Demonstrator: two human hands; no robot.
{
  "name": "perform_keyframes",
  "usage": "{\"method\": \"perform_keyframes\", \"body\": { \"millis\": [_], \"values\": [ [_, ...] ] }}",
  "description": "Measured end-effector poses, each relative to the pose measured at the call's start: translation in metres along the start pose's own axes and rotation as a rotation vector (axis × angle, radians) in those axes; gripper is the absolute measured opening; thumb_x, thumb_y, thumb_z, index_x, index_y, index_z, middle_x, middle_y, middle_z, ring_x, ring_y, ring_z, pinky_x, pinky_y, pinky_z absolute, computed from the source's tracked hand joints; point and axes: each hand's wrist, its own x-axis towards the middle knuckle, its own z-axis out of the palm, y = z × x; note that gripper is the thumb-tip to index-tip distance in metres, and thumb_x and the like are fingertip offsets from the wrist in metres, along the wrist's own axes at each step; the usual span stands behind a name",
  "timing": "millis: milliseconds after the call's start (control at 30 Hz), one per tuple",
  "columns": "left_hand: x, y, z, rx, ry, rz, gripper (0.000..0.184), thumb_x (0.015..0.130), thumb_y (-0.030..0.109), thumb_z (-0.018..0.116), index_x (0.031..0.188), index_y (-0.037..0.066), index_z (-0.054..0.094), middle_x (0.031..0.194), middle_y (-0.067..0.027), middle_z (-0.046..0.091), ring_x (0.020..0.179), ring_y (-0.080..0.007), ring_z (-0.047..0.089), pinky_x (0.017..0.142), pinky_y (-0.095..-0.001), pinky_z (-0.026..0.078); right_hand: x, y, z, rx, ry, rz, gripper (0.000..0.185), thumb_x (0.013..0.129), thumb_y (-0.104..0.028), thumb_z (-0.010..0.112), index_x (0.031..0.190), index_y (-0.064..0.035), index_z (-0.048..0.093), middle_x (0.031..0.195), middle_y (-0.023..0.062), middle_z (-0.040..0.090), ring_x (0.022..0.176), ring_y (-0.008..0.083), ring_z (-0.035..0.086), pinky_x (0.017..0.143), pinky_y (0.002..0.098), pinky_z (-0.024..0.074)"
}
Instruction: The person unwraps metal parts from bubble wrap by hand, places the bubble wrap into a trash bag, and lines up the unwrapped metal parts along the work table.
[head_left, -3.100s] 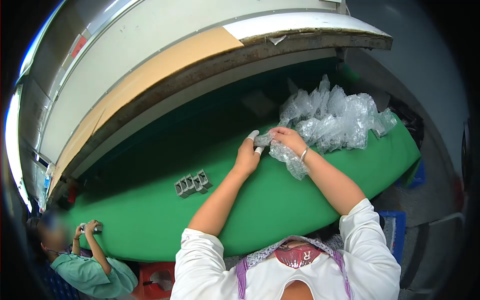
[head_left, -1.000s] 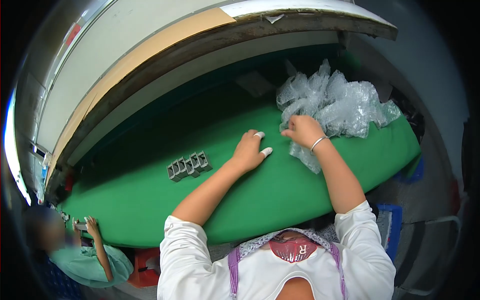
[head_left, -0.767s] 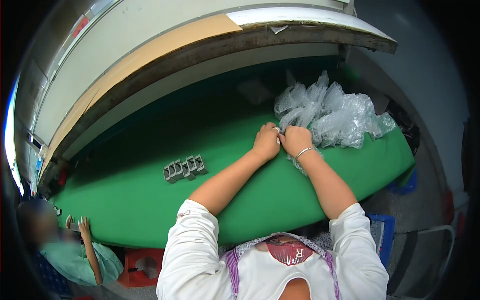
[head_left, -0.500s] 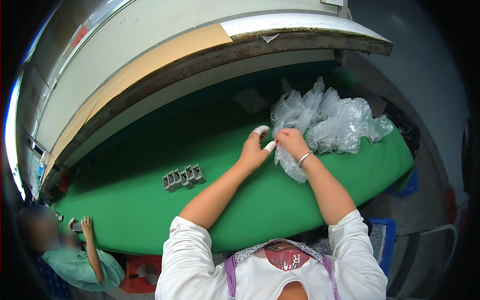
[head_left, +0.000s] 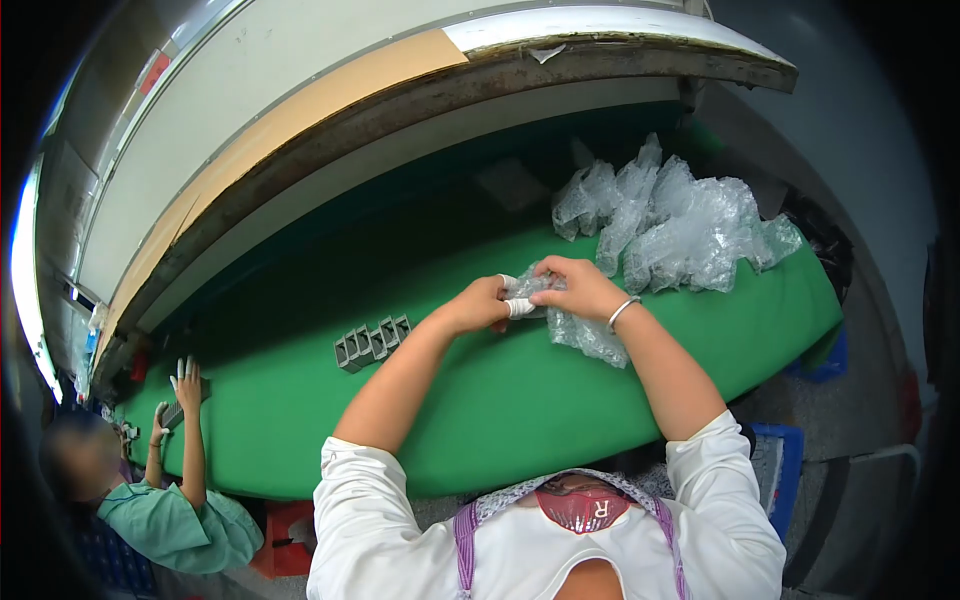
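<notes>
My left hand (head_left: 482, 305), with white covers on its thumb and a finger, is closed on the near end of a piece of clear bubble wrap (head_left: 592, 340). My right hand (head_left: 580, 288), a silver bangle at its wrist, pinches the same piece close beside the left fingers. The wrap's loose part hangs below the right hand onto the green cloth. Whether anything is inside the wrap cannot be seen. Left of my forearm, several grey block-like parts with square openings (head_left: 373, 343) stand in a row.
A heap of crumpled bubble wrap (head_left: 700, 230) lies at the right on the green-covered table (head_left: 480, 420). A shelf edge (head_left: 350, 150) overhangs the back. At the far left, a co-worker's hands (head_left: 185, 390) hold a grey part. A blue crate (head_left: 785, 480) stands below, at right.
The bubble wrap piece has come away from the heap toward me. My left hand has closed on it, and the right hand has shifted slightly left. The co-worker's hands have risen with a grey part.
</notes>
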Motion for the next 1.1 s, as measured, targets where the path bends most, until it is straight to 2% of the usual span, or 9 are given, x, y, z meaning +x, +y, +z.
{"method": "perform_keyframes", "body": {
  "millis": [133, 300, 433, 500, 700, 867, 933, 1033, 1100],
  "values": [
    [-0.021, 0.009, 0.004, 0.114, 0.475, 0.132, 0.045, 0.087, 0.031, 0.066, 0.11, -0.007, 0.054, 0.083, -0.0099, 0.062, 0.061, -0.0137, 0.058, 0.053, -0.0272, 0.047, 0.007, 0.009, 0.013, 0.131, 0.172, 0.23, 0.019, 0.081, -0.02, 0.07, 0.085, -0.0019, 0.065, 0.071, 0.0111, 0.066, 0.064, 0.0197, 0.063, 0.061, 0.032, 0.0491],
    [-0.033, 0.01, 0.01, 0.182, 0.413, -0.021, 0.034, 0.09, 0.029, 0.059, 0.084, -0.004, 0.058, 0.066, -0.0109, 0.059, 0.056, -0.018, 0.057, 0.054, -0.0332, 0.046, 0.005, 0.011, 0.015, 0.363, 0.172, 0.361, 0.02, 0.081, -0.019, 0.07, 0.079, -0.0001, 0.065, 0.064, 0.0079, 0.064, 0.056, 0.0141, 0.06, 0.055, 0.0302, 0.0475],
    [-0.033, 0.022, 0.01, 0.438, 0.499, 0.134, 0.032, 0.091, 0.027, 0.056, 0.076, -0.001, 0.06, 0.065, -0.0157, 0.061, 0.062, -0.0289, 0.061, 0.06, -0.0409, 0.047, -0.004, -0.011, 0.0, -0.042, 0.094, 0.305, 0.023, 0.079, -0.027, 0.069, 0.076, -0.0042, 0.069, 0.065, 0.0107, 0.065, 0.061, 0.0236, 0.063, 0.06, 0.034, 0.0495],
    [-0.042, 0.036, 0.009, 0.591, 0.574, 0.204, 0.03, 0.09, 0.029, 0.057, 0.079, 0.001, 0.062, 0.072, -0.019, 0.063, 0.073, -0.0386, 0.061, 0.065, -0.0464, 0.046, -0.009, -0.02, -0.002, -0.385, 0.21, 0.043, 0.023, 0.079, -0.027, 0.071, 0.076, -0.0046, 0.069, 0.064, 0.0107, 0.063, 0.057, 0.0255, 0.06, 0.054, 0.035, 0.0466],
    [-0.071, 0.079, -0.003, 0.621, 0.558, 0.284, 0.026, 0.09, 0.022, 0.059, 0.079, -0.002, 0.061, 0.065, -0.0166, 0.058, 0.058, -0.0298, 0.054, 0.057, -0.0385, 0.043, -0.013, -0.044, -0.019, -0.359, 0.285, -0.149, 0.023, 0.08, -0.028, 0.069, 0.073, -0.0058, 0.068, 0.067, 0.0105, 0.063, 0.061, 0.0291, 0.059, 0.057, 0.0373, 0.0468],
    [-0.078, 0.095, -0.003, 0.677, 0.564, 0.269, 0.028, 0.09, 0.026, 0.057, 0.077, 0.001, 0.061, 0.067, -0.017, 0.061, 0.066, -0.0357, 0.06, 0.061, -0.044, 0.046, -0.012, -0.049, -0.023, -0.333, 0.272, -0.176, 0.022, 0.079, -0.026, 0.07, 0.074, -0.0048, 0.067, 0.07, 0.0101, 0.063, 0.063, 0.0283, 0.06, 0.058, 0.0366, 0.0468],
    [-0.073, 0.097, -0.003, 0.75, 0.547, 0.32, 0.025, 0.091, 0.019, 0.059, 0.079, -0.003, 0.06, 0.063, -0.0138, 0.055, 0.055, -0.0231, 0.049, 0.055, -0.0346, 0.041, -0.014, -0.052, -0.025, -0.339, 0.264, -0.174, 0.021, 0.079, -0.025, 0.07, 0.075, -0.0046, 0.068, 0.07, 0.0098, 0.063, 0.063, 0.0275, 0.06, 0.058, 0.0357, 0.0467],
    [-0.073, 0.1, -0.005, 0.414, 0.55, 0.337, 0.029, 0.093, 0.021, 0.059, 0.077, -0.002, 0.057, 0.063, -0.0049, 0.053, 0.06, -0.0133, 0.048, 0.056, -0.0305, 0.039, -0.013, -0.053, -0.031, -0.134, 0.325, -0.125, 0.021, 0.08, -0.026, 0.07, 0.076, -0.0054, 0.069, 0.07, 0.0094, 0.063, 0.065, 0.0252, 0.06, 0.059, 0.0341, 0.0474],
    [-0.062, 0.088, -0.01, 0.262, 0.602, 0.4, 0.029, 0.093, 0.024, 0.057, 0.08, -0.002, 0.059, 0.065, -0.0105, 0.057, 0.058, -0.0165, 0.049, 0.056, -0.0316, 0.041, -0.006, -0.049, -0.031, 0.051, 0.343, -0.032, 0.016, 0.081, -0.017, 0.07, 0.079, -0.0018, 0.068, 0.076, 0.0057, 0.062, 0.067, 0.0157, 0.057, 0.062, 0.0286, 0.0452]
  ]
}}
